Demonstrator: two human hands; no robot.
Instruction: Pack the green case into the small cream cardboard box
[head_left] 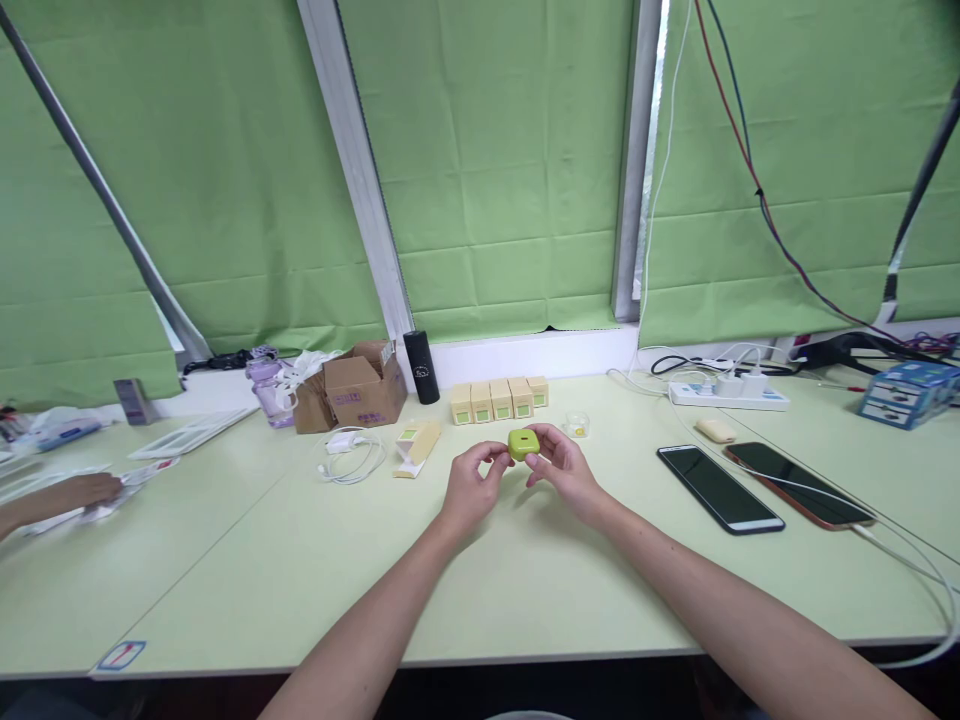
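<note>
Both of my hands hold a small green rounded case [523,443] above the pale green table [315,560]. My left hand [471,485] pinches its left side with curled fingers. My right hand [564,466] grips its right side, fingers bent round it. Just behind it stands a row of several small yellow boxes [499,399]. An opened yellow box [417,447] lies to the left, next to a coiled white cable [349,458]. A tiny clear cup [577,424] sits to the right of the case.
Two phones [718,488] [796,484] lie at right, one on a white cable, behind them a power strip [729,396]. A brown carton [361,388], black cylinder [422,367] and purple bottle [268,388] stand at the back. Another person's hand [84,491] rests at far left.
</note>
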